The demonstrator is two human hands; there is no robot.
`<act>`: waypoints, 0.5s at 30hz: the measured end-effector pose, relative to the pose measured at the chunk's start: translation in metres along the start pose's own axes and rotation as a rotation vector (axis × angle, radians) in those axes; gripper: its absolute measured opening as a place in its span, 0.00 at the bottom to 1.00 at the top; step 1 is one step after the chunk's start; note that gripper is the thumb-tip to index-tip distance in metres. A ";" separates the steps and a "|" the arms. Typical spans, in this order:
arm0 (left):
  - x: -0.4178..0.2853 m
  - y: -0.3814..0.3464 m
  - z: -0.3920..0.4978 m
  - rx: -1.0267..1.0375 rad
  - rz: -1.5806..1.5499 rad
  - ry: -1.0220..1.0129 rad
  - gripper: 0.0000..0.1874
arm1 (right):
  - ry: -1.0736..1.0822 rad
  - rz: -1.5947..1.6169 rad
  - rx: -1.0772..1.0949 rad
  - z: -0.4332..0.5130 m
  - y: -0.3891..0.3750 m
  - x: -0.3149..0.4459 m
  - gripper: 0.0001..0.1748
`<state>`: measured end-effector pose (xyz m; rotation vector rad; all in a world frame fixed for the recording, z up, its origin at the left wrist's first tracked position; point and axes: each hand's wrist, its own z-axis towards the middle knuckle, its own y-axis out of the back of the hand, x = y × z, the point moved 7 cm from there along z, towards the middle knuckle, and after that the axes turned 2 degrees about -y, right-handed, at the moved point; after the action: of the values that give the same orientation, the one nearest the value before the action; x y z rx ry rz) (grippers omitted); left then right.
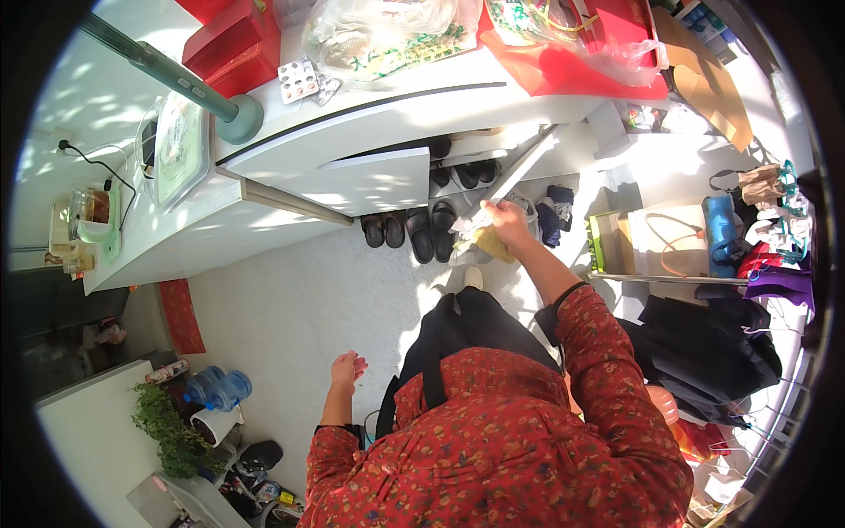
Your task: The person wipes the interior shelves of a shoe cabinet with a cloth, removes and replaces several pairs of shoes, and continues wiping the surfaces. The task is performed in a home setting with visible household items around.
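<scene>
My right hand (507, 224) is at the lower end of an open white cabinet door (521, 165), with a yellowish cloth (492, 244) hanging beneath its fingers. Whether the fingers also grip the door edge cannot be told. Behind the doors, dark shoes (475, 173) stand on the cabinet's shelves. Another white door (383, 178) stands ajar to the left. Black slippers (430, 232) rest on the floor below it, left of the cloth. My left hand (348, 371) hangs over the floor with its fingers apart and nothing in it.
Plastic bags (396, 39), blister packs (298, 80) and a green upright appliance (239, 119) are on the cabinet top. Paper bags (667, 241) and a clothes rack stand at the right. Blue water bottles (228, 389) and a green plant (165, 422) are at the lower left.
</scene>
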<state>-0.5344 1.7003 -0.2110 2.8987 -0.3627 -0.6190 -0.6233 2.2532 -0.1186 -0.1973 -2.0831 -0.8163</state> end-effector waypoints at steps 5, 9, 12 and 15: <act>-0.017 -0.007 -0.020 -0.015 -0.018 -0.078 0.16 | -0.109 0.489 0.303 0.031 -0.057 0.026 0.34; -0.004 -0.008 -0.043 -0.063 -0.034 -0.060 0.16 | -0.028 0.311 0.331 0.053 -0.071 0.061 0.43; 0.018 -0.004 -0.060 -0.111 -0.133 -0.004 0.16 | -0.120 0.462 0.457 0.052 -0.080 0.064 0.42; 0.041 -0.005 -0.073 -0.125 -0.251 0.020 0.17 | -0.223 0.496 0.528 0.038 -0.087 0.045 0.36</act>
<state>-0.4670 1.7012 -0.1615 2.8489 0.0430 -0.6223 -0.7125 2.2026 -0.1409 -0.5034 -2.2377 0.0623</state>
